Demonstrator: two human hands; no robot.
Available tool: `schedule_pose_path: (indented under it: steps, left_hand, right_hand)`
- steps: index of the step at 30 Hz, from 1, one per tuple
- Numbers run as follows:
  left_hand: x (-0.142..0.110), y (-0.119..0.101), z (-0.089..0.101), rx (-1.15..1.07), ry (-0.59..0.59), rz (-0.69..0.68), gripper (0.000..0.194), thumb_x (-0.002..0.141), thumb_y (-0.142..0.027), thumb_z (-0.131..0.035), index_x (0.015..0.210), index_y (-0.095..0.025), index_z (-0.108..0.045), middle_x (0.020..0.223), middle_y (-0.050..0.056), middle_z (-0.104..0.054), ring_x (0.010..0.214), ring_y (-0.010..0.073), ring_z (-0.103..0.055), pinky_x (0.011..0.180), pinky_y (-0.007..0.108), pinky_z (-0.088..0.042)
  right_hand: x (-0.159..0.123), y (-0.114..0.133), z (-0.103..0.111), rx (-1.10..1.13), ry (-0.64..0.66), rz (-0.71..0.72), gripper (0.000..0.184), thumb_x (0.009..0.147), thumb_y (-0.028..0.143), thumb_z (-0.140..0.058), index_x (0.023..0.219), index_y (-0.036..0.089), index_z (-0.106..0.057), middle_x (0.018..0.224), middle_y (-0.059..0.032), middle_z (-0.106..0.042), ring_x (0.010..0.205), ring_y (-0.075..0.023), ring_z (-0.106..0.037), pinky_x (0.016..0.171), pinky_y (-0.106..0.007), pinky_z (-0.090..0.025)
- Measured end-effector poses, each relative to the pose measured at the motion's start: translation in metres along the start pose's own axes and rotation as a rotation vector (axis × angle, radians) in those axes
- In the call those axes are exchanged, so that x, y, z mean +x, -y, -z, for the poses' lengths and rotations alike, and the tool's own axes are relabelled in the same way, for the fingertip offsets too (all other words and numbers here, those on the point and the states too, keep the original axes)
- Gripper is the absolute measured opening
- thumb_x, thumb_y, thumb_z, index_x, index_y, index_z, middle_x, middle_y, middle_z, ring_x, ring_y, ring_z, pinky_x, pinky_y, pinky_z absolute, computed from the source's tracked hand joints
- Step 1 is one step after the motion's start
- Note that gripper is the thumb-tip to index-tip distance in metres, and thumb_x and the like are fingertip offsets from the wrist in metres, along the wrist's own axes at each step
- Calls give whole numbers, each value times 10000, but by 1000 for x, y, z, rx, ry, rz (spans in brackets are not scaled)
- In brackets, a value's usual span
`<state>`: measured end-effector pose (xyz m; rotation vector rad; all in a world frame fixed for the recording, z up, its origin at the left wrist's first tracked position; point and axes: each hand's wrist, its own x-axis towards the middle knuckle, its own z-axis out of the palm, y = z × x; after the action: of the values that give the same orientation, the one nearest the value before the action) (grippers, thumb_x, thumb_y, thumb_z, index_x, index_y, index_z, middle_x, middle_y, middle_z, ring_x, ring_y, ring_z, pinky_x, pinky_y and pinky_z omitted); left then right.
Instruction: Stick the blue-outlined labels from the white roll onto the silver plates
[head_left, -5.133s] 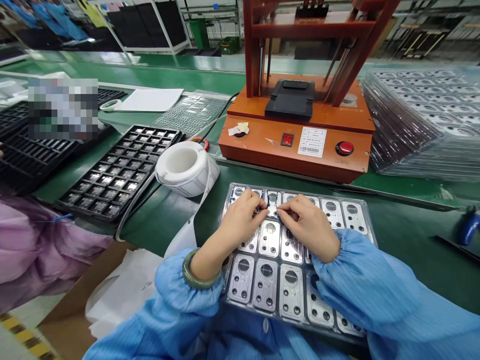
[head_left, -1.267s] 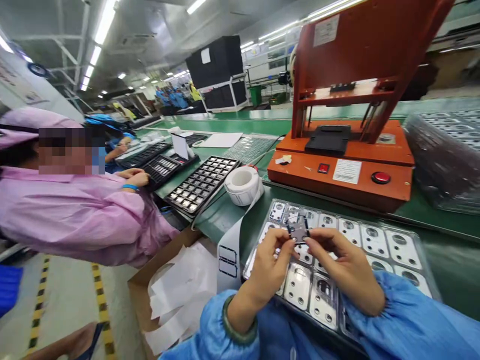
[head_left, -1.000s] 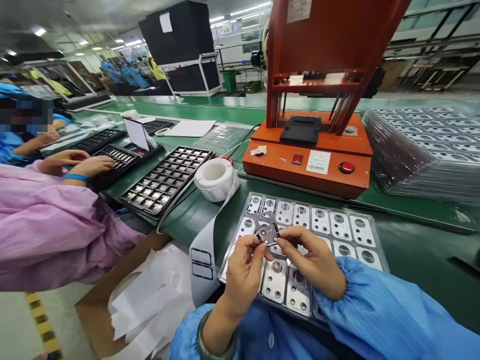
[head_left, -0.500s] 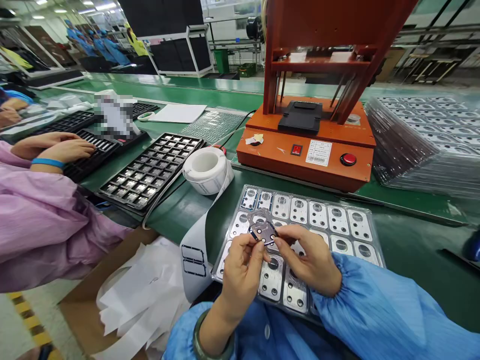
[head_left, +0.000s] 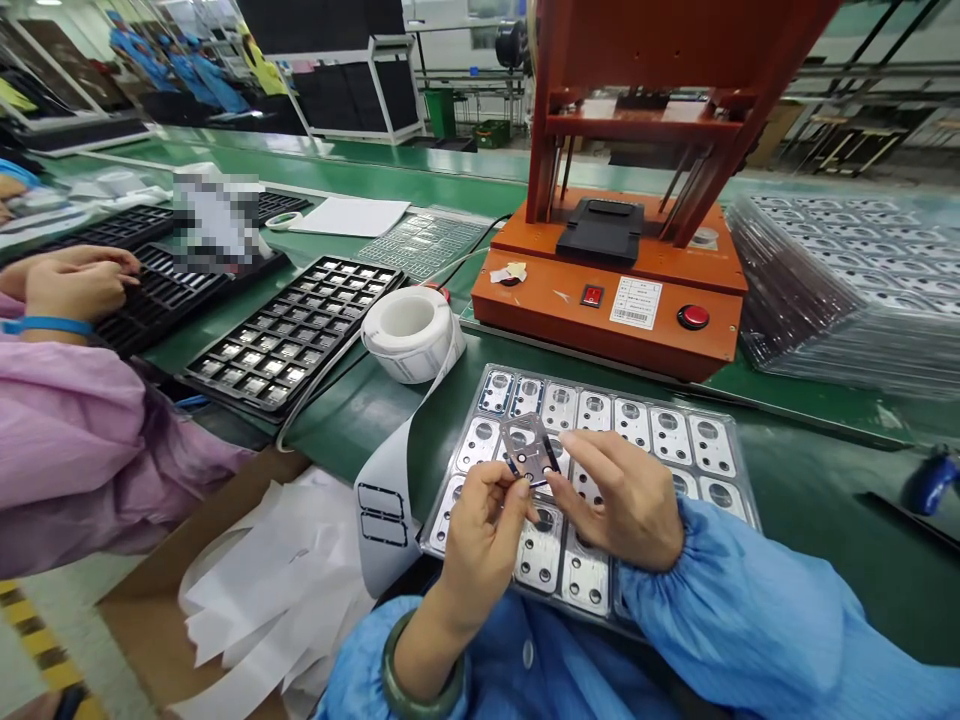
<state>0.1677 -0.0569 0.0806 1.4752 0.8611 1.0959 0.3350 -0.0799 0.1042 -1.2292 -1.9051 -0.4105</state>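
My left hand [head_left: 487, 530] is closed, pinching the lower edge of a small metal plate [head_left: 529, 447] between thumb and fingers. The plate is tilted, with round holes and a dark frame-shaped adhesive strip along its edges. At its right edge is my right hand [head_left: 626, 495], index finger and thumb spread apart; the thumb tip is at the lower right corner, and I cannot tell whether it presses there. Under both hands lies a clear plastic tray [head_left: 742, 455] of similar plates, two at the back left bearing dark frames. A label strip [head_left: 386, 515] with dark frames hangs at the left.
An orange press [head_left: 607, 310] stands behind the tray. Stacked clear trays [head_left: 840, 300] are at the right. Left are a white label roll [head_left: 412, 335], a black compartment tray [head_left: 292, 335] and a box of waste paper [head_left: 262, 590]. A co-worker's hands [head_left: 79, 285] are at far left.
My right index finger has lifted and straightened away from the plate, opening my right hand. My left hand keeps its pinch. The co-worker's hands have moved left and come together.
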Motion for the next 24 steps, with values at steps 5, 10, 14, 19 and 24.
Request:
schedule_pose_path:
  steps: [5, 10, 14, 19, 24]
  left_hand:
    - [-1, 1, 0, -3, -21, 24, 54, 901, -234, -524, 913, -199, -485, 660, -39, -579, 591, 93, -605, 596, 206, -498]
    - [1, -2, 0, 3, -38, 37, 83, 883, -243, -545, 897, -190, -484, 659, -33, -578, 578, 102, -615, 587, 217, -506]
    - [0, 0, 0, 40, -15, 14, 60, 885, -207, -535, 905, -193, -480, 655, -38, -569, 577, 95, -612, 582, 206, -504]
    - [-2, 5, 0, 114, 27, -24, 69, 889, -185, -529, 947, -198, -495, 685, -29, -571, 608, 102, -610, 613, 229, -507]
    - [-1, 6, 0, 167, 30, -44, 64, 879, -183, -534, 938, -194, -509, 716, -17, -572, 610, 104, -603, 605, 233, -507]
  right_hand:
    - [-3, 1, -3, 316, -1, -316, 336, 861, 171, -571, 1187, 202, -494, 890, -52, -653, 680, -149, -625, 613, -283, -540]
    - [0, 2, -2, 482, 28, -415, 173, 850, 152, -574, 1014, 207, -566, 822, -18, -615, 645, -120, -589, 578, -251, -513]
    - [3, 1, 0, 511, 53, -413, 126, 845, 163, -581, 965, 202, -586, 776, -14, -595, 624, -125, -570, 563, -265, -498]
    - [6, -1, 2, 569, 54, -453, 112, 835, 143, -581, 933, 194, -593, 732, -2, -566, 606, -119, -549, 537, -245, -472]
    - [9, -3, 4, 581, 102, -471, 64, 847, 147, -574, 808, 196, -583, 670, 12, -543, 572, -115, -516, 516, -248, -440]
